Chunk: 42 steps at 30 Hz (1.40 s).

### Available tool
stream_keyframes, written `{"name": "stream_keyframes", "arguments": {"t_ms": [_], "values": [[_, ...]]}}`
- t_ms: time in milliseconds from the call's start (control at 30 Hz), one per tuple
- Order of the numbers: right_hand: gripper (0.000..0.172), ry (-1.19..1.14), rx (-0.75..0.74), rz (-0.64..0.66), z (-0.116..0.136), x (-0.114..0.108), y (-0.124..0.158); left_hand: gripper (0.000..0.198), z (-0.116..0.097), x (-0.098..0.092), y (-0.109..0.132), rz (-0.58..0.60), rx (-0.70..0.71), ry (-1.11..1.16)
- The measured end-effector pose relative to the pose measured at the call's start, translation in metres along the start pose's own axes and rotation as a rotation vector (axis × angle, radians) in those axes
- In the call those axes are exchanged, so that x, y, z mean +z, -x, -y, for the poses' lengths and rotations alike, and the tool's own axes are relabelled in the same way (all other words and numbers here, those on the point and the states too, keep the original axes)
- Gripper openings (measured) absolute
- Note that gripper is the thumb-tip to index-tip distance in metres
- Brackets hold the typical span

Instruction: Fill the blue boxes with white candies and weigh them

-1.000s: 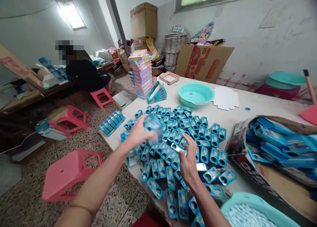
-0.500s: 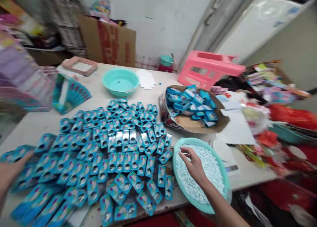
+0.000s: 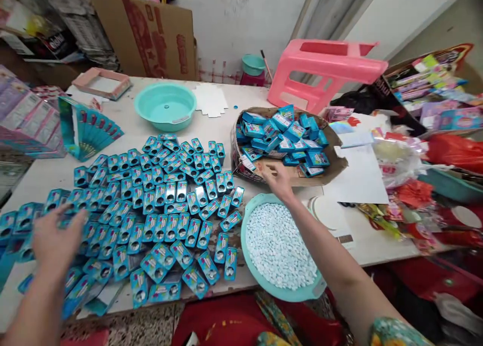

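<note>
Many small blue tins (image 3: 171,227), each with a round window, stand and lie across the left and middle of the table. My left hand (image 3: 58,233) hovers over the tins at the left, its fingers spread and slightly blurred. A cut-down cardboard box (image 3: 275,172) with blue packets (image 3: 292,130) in it sits right of the middle. At this box's near side is my right hand (image 3: 279,181), fingers apart with nothing visible in them. Below that wrist, a turquoise basin (image 3: 247,258) holds small pale tablets (image 3: 279,245).
Another turquoise basin (image 3: 166,107) stands at the back, with a white card cutout (image 3: 209,98) beside it. Behind the cardboard box rests a pink stool (image 3: 324,67) on its side. Paper sheets (image 3: 358,180) and plastic-wrapped goods crowd the right. A blue folded display card (image 3: 88,130) stands at left.
My right hand has gone from above the tablets to the near side of the cardboard box. My left hand has come further into view over the tins. The camera view has tilted downward.
</note>
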State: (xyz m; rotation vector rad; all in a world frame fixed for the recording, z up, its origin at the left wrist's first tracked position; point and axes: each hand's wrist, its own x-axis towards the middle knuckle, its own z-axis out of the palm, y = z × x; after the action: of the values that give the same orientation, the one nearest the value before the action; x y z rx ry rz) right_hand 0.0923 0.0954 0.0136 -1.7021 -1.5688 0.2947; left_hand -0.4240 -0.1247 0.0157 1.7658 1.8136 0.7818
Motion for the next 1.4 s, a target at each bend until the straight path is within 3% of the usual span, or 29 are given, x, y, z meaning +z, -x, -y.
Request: {"name": "stream_keyframes", "arguments": {"t_ms": [100,167,200,267,367,500,600,667,733,800,867,900,967,1000,1067,1167,1267,1400], "values": [[0.033,0.012,-0.087,-0.024,-0.011,-0.004,0.001,0.035,-0.124,0.065,-0.086,-0.017,0.087,0.057],[0.033,0.064,-0.089,-0.107,-0.028,-0.019,-0.01,0.035,-0.179,0.112,-0.112,-0.025,0.149,0.076],[0.034,0.094,-0.089,-0.15,-0.038,-0.029,-0.019,0.033,-0.195,0.133,-0.111,-0.004,0.171,0.098],[0.038,0.15,-0.1,-0.204,-0.061,-0.049,-0.045,0.028,-0.205,0.17,-0.093,0.057,0.202,0.135],[0.049,0.205,-0.124,-0.161,-0.087,-0.064,-0.093,0.025,-0.204,0.21,-0.06,0.075,0.204,0.134],[0.061,0.236,-0.066,-0.05,-0.093,-0.051,-0.157,0.025,-0.221,0.245,-0.042,0.002,0.164,0.018],[0.062,0.251,-0.002,0.05,-0.087,-0.03,-0.187,0.026,-0.24,0.265,-0.028,0.053,0.248,-0.053],[0.052,0.239,0.051,0.188,-0.088,-0.017,-0.197,0.028,-0.245,0.271,-0.011,0.085,0.296,-0.101],[0.048,0.215,0.096,0.214,-0.092,-0.008,-0.199,0.032,-0.24,0.268,0.008,0.016,0.256,-0.153],[0.055,0.206,0.096,0.158,-0.094,-0.005,-0.194,0.038,-0.227,0.256,0.027,-0.146,0.125,-0.221],[0.069,0.221,0.103,0.02,-0.089,-0.011,-0.179,0.048,-0.211,0.241,0.04,-0.246,-0.03,-0.308],[0.072,0.211,0.046,-0.044,-0.081,-0.016,-0.165,0.054,-0.202,0.234,0.044,-0.237,-0.09,-0.357],[0.06,0.142,-0.186,-0.096,-0.056,-0.026,-0.125,0.07,-0.19,0.226,0.043,-0.12,-0.158,-0.456],[0.051,0.095,-0.32,-0.024,-0.04,-0.029,-0.099,0.077,-0.187,0.225,0.04,-0.044,-0.169,-0.506],[0.038,0.01,-0.55,0.244,-0.005,-0.026,-0.045,0.084,-0.186,0.225,0.03,0.055,-0.181,-0.61],[0.047,0.071,-0.7,0.624,0.037,0.0,0.021,0.082,-0.193,0.229,0.017,0.074,-0.2,-0.715],[0.071,0.223,-0.725,0.826,0.058,0.029,0.05,0.079,-0.196,0.232,0.014,0.056,-0.192,-0.713],[0.091,0.365,-0.781,0.886,0.071,0.048,0.056,0.078,-0.197,0.232,0.017,0.061,-0.175,-0.634]]}}
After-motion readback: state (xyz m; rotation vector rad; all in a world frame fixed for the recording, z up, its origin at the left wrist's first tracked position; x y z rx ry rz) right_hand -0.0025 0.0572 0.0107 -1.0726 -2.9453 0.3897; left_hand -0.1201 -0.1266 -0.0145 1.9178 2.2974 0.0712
